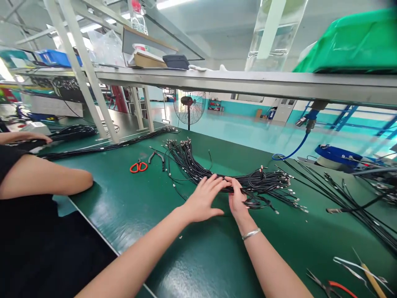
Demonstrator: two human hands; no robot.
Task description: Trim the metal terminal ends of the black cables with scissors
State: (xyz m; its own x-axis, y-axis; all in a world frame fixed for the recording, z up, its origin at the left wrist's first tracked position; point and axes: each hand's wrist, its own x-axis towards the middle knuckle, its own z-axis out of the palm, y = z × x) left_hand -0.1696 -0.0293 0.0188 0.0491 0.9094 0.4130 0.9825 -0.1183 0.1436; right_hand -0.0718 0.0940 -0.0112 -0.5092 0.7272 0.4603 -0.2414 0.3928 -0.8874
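Observation:
A thick bundle of black cables [198, 169] with metal connectors at its ends lies across the green bench in the head view. My left hand [203, 200] rests on the near side of the bundle, fingers stretched over it and thumb spread away. Close by, my right hand [238, 199], with a silvery bracelet on its wrist, is closed around the bundle's middle, its palm side partly under the cables. A smaller coiled length of black cable [259, 202] hangs out just right of that hand. Some fingertips are hidden behind the cables.
Orange-handled scissors [138, 166] and grey-handled pliers [156, 157] lie left of the bundle. More cables [350, 198] spread at right, above red-handled pliers [330, 287]. A shelf edge [235, 78] crosses overhead. A co-worker's arm [46, 176] reaches in from the left.

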